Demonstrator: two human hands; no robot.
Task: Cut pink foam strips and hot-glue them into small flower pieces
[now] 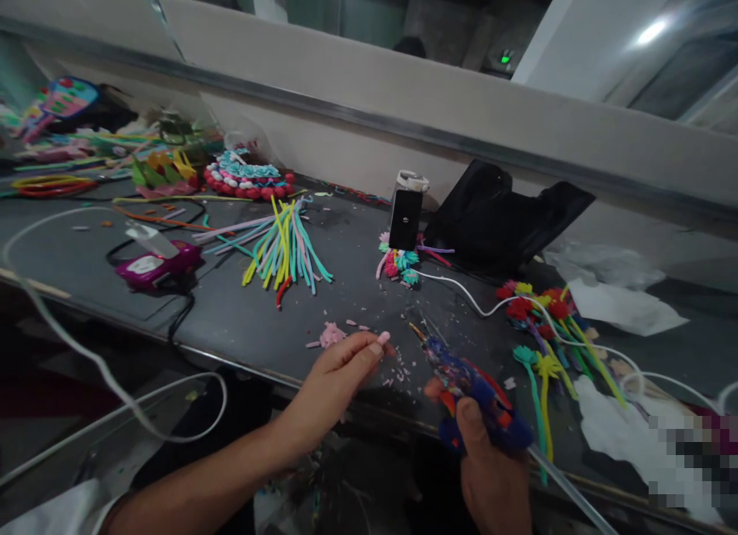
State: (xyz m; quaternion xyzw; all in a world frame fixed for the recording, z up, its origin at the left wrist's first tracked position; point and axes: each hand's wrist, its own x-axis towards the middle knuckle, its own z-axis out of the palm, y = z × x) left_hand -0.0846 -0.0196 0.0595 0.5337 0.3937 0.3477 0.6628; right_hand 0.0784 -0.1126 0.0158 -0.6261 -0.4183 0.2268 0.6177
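My left hand (340, 370) is pinched on a small pink pipe-cleaner piece (383, 337) just above the dark table's front edge (242, 354). To its right, my right hand (490, 466) grips a blue patterned glue gun (476, 389), whose nozzle points up and left toward the pink piece. A clear glue stick (570, 496) juts from the gun's back. A pink fuzzy scrap (333, 334) and small trimmings lie on the table beside my left hand.
A fan of coloured pipe cleaners (282, 247) lies mid-table, with a magenta glue gun (153, 266) to the left. A phone (405, 218) stands by a black bag (496, 220). Pipe-cleaner flowers (547, 327), a white cable (461, 289) and tissue (626, 304) lie right.
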